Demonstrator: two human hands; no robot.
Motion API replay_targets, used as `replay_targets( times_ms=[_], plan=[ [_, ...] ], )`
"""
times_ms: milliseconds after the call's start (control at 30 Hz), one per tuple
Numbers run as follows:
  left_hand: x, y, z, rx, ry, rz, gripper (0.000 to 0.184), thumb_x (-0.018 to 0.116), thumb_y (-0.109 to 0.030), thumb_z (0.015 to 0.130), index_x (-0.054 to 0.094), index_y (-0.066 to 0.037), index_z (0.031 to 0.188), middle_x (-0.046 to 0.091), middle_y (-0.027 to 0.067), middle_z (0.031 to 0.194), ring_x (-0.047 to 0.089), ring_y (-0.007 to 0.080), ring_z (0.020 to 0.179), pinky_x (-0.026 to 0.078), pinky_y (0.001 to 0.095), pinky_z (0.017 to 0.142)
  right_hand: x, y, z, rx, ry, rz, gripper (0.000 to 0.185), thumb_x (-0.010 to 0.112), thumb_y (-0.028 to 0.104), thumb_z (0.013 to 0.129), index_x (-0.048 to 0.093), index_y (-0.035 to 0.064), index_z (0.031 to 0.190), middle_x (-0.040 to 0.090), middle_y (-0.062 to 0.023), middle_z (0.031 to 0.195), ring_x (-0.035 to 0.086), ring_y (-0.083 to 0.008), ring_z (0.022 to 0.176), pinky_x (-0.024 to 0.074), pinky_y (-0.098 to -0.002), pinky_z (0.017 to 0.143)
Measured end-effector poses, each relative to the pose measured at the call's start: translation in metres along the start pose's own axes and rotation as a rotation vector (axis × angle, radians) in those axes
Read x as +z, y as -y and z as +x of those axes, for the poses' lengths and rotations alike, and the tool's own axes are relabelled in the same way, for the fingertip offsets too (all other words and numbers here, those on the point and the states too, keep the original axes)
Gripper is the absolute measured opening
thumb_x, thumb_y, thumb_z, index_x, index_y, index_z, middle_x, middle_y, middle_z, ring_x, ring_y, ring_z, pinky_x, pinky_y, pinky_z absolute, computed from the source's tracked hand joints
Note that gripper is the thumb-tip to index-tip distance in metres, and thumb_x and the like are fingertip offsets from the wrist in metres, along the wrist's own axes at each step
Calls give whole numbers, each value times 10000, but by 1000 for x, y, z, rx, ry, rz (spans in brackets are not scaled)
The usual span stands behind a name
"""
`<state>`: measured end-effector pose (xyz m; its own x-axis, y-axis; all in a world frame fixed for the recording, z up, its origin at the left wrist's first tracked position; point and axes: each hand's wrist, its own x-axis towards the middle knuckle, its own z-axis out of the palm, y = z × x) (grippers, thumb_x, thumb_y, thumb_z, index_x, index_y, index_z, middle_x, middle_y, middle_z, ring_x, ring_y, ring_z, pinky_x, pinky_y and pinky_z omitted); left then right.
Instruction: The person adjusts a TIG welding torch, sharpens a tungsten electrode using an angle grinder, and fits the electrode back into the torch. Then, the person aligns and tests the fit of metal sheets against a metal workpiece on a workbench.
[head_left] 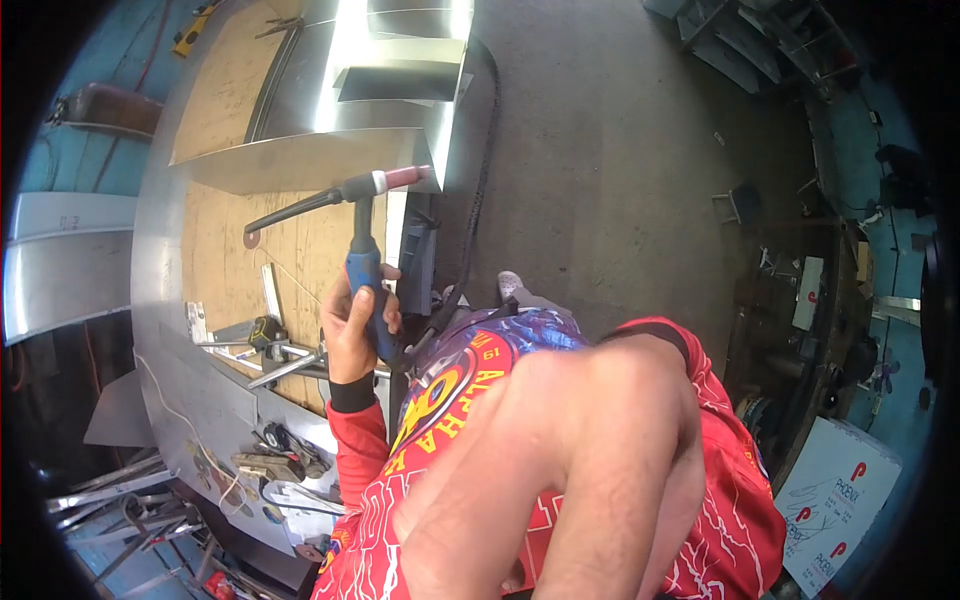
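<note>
My left hand is closed around the blue handle of a TIG welding torch. The torch's head is upright above the fist, with a pink cup pointing right and a long black back cap pointing left. A dark cable runs from the handle's lower end. Close to the camera, my right hand looms large in front of my red shirt. Its fingers run out of the bottom of the picture, so their grip is hidden. Behind the torch stands a bent sheet-metal piece on the wooden bench top.
On the bench lie a tape measure, metal bars and a square. Clamps and small tools are nearer on the left. Metal offcuts pile up at lower left. A marked white box stands at lower right.
</note>
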<state>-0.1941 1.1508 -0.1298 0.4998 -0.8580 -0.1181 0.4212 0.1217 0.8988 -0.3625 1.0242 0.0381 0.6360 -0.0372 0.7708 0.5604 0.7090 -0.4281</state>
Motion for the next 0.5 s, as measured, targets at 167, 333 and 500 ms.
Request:
replay_targets(
  times_ms=[167,333,500],
  plan=[
    [-32,0,-7,70,-119,-20,434,592,-220,948,476,27,1285,595,178,1130,517,127,664,450,264,530,-5,-10,6,47,12,-6,245,774,125,797,700,8,999,649,-215,1079,682,-272,807,569,-350,661],
    [-73,5,-14,111,-392,-41,421,536,-187,985,426,-7,1349,573,172,1190,521,131,693,481,255,537,-5,-10,7,80,2,-33,238,773,130,798,705,26,1001,652,-186,1083,682,-257,798,565,-346,661],
    [-134,34,-9,167,-595,-50,395,561,-221,979,464,2,1290,603,142,1144,529,127,718,477,265,540,1,-7,5,113,19,-47,232,773,136,800,709,45,1004,655,-157,1087,681,-241,789,562,-341,661]
  ],
)
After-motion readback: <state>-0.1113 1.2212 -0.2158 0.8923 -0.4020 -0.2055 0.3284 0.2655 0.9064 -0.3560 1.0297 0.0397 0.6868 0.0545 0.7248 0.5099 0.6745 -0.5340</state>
